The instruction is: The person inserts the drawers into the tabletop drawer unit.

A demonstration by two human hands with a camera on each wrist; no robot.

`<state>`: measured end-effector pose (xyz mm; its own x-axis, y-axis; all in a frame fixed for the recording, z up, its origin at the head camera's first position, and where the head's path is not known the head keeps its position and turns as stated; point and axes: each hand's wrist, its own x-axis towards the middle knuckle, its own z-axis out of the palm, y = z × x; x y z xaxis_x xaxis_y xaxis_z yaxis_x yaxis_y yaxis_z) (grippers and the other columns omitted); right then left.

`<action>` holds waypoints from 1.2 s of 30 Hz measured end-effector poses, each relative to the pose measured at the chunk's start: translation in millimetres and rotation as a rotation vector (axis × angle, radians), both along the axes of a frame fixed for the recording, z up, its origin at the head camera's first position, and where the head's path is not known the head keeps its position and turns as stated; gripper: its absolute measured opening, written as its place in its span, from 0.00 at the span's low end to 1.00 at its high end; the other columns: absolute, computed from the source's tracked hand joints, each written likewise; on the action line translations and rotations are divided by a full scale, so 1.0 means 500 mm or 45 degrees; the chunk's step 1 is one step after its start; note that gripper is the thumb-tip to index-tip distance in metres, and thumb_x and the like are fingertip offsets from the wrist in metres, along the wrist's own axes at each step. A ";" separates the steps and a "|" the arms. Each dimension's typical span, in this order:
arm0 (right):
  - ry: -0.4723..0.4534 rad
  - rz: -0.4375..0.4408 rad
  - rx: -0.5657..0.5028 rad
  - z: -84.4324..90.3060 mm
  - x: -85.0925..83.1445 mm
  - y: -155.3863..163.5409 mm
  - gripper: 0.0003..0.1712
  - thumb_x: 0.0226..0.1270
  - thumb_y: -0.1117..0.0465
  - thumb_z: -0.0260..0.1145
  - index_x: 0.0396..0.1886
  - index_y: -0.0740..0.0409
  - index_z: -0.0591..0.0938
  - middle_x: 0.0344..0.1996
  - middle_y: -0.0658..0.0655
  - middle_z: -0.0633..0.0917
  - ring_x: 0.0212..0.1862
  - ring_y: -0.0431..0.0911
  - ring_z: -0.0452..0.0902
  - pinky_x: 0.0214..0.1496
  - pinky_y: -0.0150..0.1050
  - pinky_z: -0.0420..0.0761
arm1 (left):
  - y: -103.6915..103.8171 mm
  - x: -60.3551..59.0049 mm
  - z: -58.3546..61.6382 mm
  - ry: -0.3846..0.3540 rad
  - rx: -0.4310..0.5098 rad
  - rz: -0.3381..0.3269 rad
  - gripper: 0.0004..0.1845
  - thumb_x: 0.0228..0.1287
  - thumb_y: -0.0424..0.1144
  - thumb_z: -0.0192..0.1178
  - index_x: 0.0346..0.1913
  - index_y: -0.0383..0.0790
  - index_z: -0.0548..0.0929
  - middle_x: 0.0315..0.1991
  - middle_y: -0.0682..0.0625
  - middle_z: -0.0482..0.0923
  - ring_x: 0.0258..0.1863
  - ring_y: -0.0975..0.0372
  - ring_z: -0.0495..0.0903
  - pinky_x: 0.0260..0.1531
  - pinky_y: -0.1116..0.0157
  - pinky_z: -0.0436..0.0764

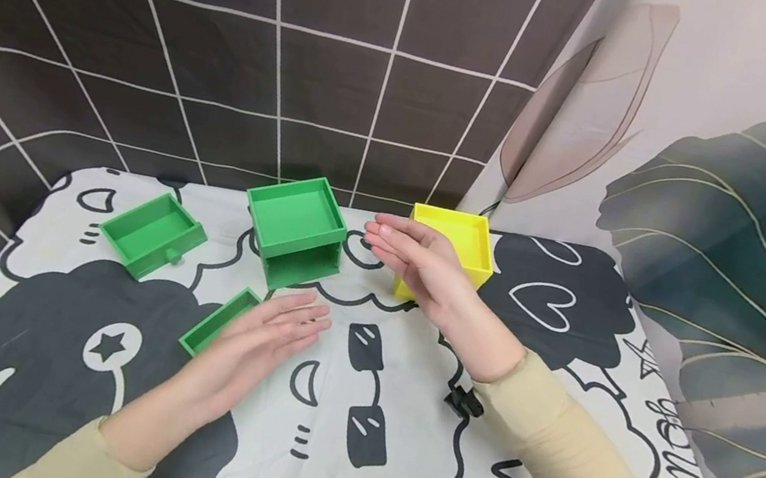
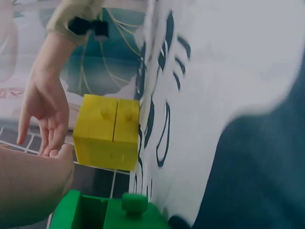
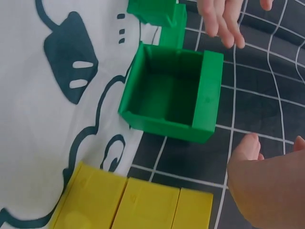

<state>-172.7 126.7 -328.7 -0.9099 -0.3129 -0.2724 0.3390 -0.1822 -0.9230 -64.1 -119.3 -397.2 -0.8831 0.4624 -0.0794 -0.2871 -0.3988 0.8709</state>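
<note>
Both hands are flat and holding nothing: left hand (image 1: 260,337) hovers by the small green tray (image 1: 217,320), right hand (image 1: 417,262) is beside the yellow box (image 1: 461,244). I reckon a careless sweep could knock the green box (image 1: 297,229) around the worktop (image 1: 559,370).

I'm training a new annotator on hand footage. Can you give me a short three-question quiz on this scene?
1. True or false: the right hand grips the yellow box.
2. Which lies nearest the left hand? A) the flat green piece B) the green drawer C) the yellow box
3. Fill in: the open front of the green casing faces ___ the person.

Key
1. False: its fingers are straight, in front of the box.
2. A
3. toward
</note>
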 end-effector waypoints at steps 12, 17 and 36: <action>0.294 -0.096 0.148 -0.032 -0.038 -0.073 0.26 0.77 0.67 0.66 0.71 0.69 0.76 0.66 0.67 0.84 0.64 0.49 0.86 0.77 0.44 0.80 | 0.000 0.075 -0.059 -0.303 0.378 -0.060 0.26 0.86 0.32 0.41 0.80 0.30 0.56 0.70 0.44 0.77 0.71 0.56 0.79 0.79 0.63 0.74; 0.431 -0.144 0.256 -0.052 -0.056 -0.094 0.26 0.75 0.69 0.68 0.69 0.69 0.77 0.66 0.68 0.84 0.69 0.57 0.81 0.75 0.41 0.81 | 0.005 0.097 -0.085 -0.417 0.329 -0.043 0.34 0.87 0.35 0.42 0.83 0.24 0.42 0.70 0.45 0.76 0.70 0.58 0.80 0.78 0.65 0.74; 0.459 -0.133 0.273 -0.125 -0.133 -0.139 0.30 0.76 0.69 0.67 0.73 0.72 0.73 0.70 0.68 0.80 0.73 0.58 0.78 0.78 0.44 0.79 | -0.003 0.122 -0.113 -0.683 0.214 0.203 0.23 0.88 0.40 0.40 0.75 0.31 0.61 0.61 0.50 0.85 0.62 0.64 0.85 0.74 0.67 0.78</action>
<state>-239.3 57.1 -391.0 -0.9825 -0.1853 0.0197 -0.0220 0.0101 -0.9997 -3.0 -120.6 -453.8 -0.7995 0.3720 -0.4716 -0.5955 -0.5936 0.5413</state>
